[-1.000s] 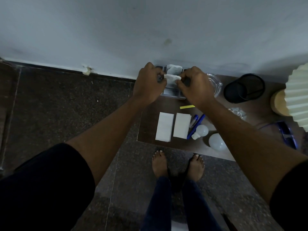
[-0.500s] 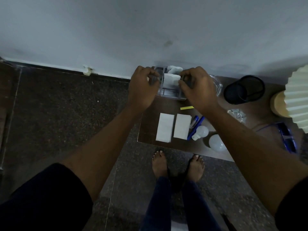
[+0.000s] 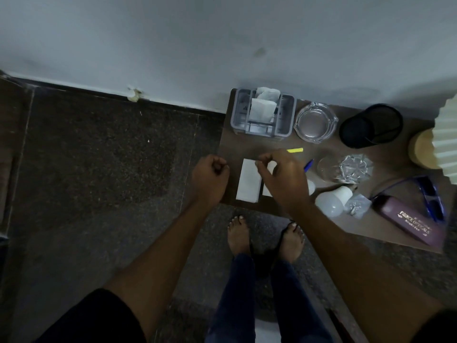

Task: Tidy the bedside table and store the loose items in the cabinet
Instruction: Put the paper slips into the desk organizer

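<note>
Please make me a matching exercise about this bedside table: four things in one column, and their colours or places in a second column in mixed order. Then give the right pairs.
Things
1. ashtray
2. spectacle case
3. pen cup
4. folded napkin

Descriptions
A. black mesh
B. white, lying flat
C. clear glass, just right of the grey organiser
D. purple, with lettering

Pairs: 1-C, 2-D, 3-A, 4-B

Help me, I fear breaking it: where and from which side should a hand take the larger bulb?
Likely the dome of the larger bulb, from above: it lies on its side, dome toward the table's front edge, a bag crowding its neck.
</note>
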Demonstrator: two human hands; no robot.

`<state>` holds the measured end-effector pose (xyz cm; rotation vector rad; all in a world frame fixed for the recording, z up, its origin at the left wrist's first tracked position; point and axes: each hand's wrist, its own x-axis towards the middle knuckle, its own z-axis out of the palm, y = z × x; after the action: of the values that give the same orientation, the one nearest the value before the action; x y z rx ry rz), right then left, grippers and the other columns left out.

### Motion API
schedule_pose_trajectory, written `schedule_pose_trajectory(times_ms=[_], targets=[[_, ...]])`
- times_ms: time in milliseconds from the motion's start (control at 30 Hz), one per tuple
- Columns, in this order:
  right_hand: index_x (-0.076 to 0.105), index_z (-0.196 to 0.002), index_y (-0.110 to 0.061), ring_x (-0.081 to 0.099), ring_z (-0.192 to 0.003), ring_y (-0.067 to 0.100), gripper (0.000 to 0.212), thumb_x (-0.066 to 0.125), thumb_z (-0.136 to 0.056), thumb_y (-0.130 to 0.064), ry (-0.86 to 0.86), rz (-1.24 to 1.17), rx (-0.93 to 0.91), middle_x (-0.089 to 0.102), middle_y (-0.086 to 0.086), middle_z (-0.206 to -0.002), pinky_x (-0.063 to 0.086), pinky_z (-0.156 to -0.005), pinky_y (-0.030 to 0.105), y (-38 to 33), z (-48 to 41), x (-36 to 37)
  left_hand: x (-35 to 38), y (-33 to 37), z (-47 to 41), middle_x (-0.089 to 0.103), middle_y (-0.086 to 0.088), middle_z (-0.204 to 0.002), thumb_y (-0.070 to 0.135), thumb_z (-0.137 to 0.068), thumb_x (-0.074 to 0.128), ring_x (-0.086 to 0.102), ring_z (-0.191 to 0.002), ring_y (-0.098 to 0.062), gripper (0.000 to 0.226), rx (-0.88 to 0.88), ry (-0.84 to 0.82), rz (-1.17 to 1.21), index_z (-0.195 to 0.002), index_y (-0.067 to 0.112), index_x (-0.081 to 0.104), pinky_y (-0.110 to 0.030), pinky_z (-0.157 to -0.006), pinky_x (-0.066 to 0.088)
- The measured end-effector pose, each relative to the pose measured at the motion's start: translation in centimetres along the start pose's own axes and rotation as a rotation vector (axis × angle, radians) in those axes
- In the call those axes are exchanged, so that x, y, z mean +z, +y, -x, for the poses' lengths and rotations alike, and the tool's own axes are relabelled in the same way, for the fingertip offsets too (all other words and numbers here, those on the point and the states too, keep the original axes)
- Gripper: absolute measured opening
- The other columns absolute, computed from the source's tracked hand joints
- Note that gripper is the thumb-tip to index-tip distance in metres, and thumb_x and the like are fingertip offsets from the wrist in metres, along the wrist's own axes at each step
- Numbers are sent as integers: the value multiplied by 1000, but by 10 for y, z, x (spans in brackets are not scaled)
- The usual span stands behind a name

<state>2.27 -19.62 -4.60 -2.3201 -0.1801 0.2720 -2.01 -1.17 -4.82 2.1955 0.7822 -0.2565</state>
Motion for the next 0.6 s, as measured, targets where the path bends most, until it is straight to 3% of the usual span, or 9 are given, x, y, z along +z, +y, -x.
schedule_pose_trajectory(times_ms=[167, 233, 367, 600], targets=[[68, -126, -19, 65, -107, 20, 36, 66, -93, -34, -190, 222, 67, 61, 1, -129, 57, -78, 34, 15, 21, 22, 2, -14, 6, 68, -9, -106, 15, -89, 70, 64, -95, -20, 13, -30, -55, -44, -100, 10, 69, -32, -85, 52], [62, -133, -19, 66, -107, 22, 43, 65, -94, -37, -240, 317, 57, 52, 2, -139, 57, -76, 34, 18, 25, 26, 3, -16, 5, 66, -10, -108, 14, -89, 70, 63, -95, -20, 14, -21, -53, -60, -102, 9, 68, -30, -85, 51], [54, -140, -18, 65, -107, 25, 51, 65, -94, -36, -323, 433, 12, 42, 7, -144, 59, -77, 36, 19, 30, 36, 3, -21, -1, 61, -10, -116, 16, -88, 71, 59, -103, -21, 23, -18, 6, -90, -109, 9, 65, -25, -86, 43], [52, -142, -16, 60, -120, 28, 52, 64, -95, -33, -347, 388, -5, 40, 8, -147, 55, -93, 41, 6, 20, 55, 3, -28, -17, 68, 1, -107, 24, -93, 65, 65, -100, -18, 24, -250, -74, 177, -116, 17, 64, -36, -88, 54]])
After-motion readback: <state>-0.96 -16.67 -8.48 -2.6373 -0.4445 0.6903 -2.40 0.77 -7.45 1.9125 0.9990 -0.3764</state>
